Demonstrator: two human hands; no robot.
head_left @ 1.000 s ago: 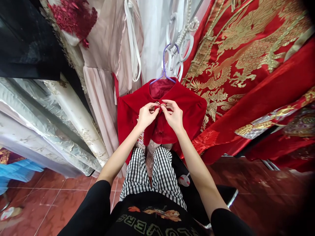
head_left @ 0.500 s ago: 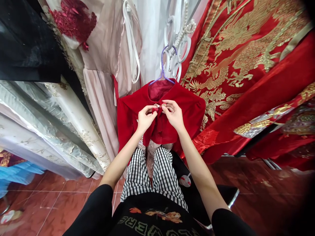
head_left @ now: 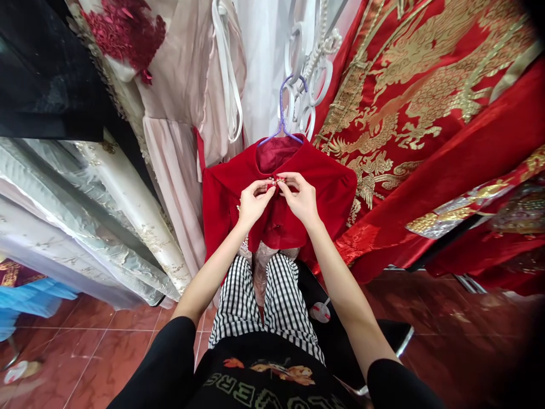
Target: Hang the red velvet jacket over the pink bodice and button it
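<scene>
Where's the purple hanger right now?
Upper middle of the head view: the purple hanger sits in the neck of the red jacket, above the left hand and right hand.

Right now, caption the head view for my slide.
Left hand and right hand pinch the ornamented neck fastening of a red jacket on a purple hanger.

Collar fastening partly hidden by fingertips, too small to read, blue fabric cut by left edge

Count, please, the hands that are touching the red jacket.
2: the left hand and, beside it, the right hand, both at the upper front of the red jacket. No other hand shows.
</scene>
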